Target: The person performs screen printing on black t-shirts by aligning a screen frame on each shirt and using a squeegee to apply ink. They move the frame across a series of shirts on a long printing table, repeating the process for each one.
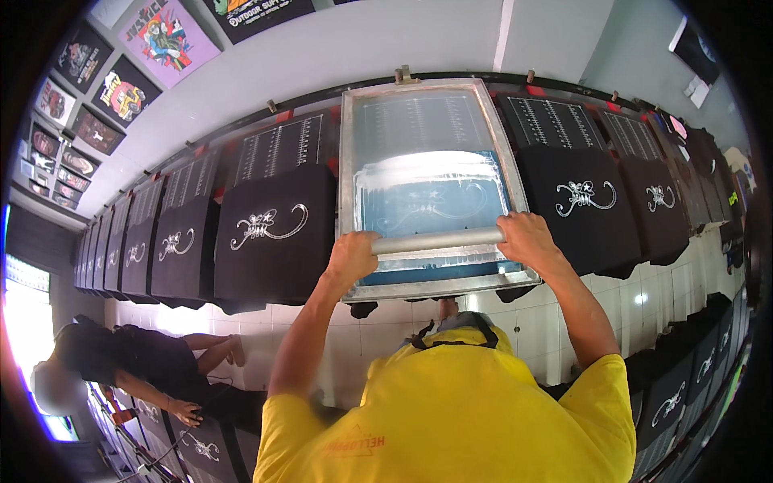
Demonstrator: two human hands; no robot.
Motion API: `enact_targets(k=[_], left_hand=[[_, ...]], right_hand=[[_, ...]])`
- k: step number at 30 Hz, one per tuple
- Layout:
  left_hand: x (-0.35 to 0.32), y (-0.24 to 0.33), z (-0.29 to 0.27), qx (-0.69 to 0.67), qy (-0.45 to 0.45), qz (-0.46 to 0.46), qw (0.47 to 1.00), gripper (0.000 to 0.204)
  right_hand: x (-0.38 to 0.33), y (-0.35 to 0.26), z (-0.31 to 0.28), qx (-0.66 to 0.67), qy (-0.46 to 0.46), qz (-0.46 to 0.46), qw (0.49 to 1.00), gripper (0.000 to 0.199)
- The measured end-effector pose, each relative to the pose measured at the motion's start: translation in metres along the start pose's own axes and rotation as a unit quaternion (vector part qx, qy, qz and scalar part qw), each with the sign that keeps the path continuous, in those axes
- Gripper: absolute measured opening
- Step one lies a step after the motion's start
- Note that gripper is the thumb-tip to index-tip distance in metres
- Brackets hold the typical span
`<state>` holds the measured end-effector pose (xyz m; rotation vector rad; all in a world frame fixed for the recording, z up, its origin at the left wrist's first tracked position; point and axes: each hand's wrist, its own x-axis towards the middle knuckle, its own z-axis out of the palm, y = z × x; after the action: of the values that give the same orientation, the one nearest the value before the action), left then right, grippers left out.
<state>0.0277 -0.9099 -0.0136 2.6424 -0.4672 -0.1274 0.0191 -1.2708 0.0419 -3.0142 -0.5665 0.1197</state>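
Head view: both hands, left hand (352,256) and right hand (527,237), fingers closed, are gripping squeegee (439,240) at near end of screen (427,181) over a shirt; keeping even pressure and level pull looks best.

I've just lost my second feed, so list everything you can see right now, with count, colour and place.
Printing screen: one, metal frame, blue mesh, centre of the long table.
Squeegee: one, grey bar, at the screen's near edge.
Black shirts: a long row either side, each with a white design; count unclear.
Framed shirt prints: several, mixed colours, wall at upper left.
Other person: one, dark clothes, lower left, at another row.
Yellow shirt: one, worn, bottom centre.
Left hand: gripping the squeegee's left end.
Right hand: gripping its right end.
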Motion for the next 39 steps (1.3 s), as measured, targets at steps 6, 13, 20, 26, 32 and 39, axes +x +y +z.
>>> enact_targets(k=[6,13,20,26,32,39], left_hand=[[-0.034,0.012,0.011,0.02,0.059,0.027,0.998,0.027],[-0.063,0.014,0.049,0.087,0.116,0.059,0.988,0.033],[-0.015,-0.013,0.048,0.106,0.124,0.082,0.983,0.035],[0.058,-0.038,0.033,0.1,0.131,0.103,0.981,0.033],[0.124,-0.054,0.012,0.088,0.104,0.073,0.988,0.026],[0.163,-0.052,-0.023,0.101,0.006,0.028,0.994,0.022]], right_hand=[[-0.038,0.0,0.035,0.029,0.028,-0.008,0.999,0.028],[-0.059,-0.005,0.073,0.022,0.12,-0.039,0.992,0.016],[-0.007,0.017,0.073,0.009,0.146,-0.053,0.988,0.016],[0.059,0.044,0.071,-0.006,0.167,-0.058,0.984,0.011],[0.128,0.069,0.046,-0.016,0.089,-0.046,0.995,0.01],[0.168,0.077,0.004,0.035,-0.031,-0.008,0.999,0.012]])
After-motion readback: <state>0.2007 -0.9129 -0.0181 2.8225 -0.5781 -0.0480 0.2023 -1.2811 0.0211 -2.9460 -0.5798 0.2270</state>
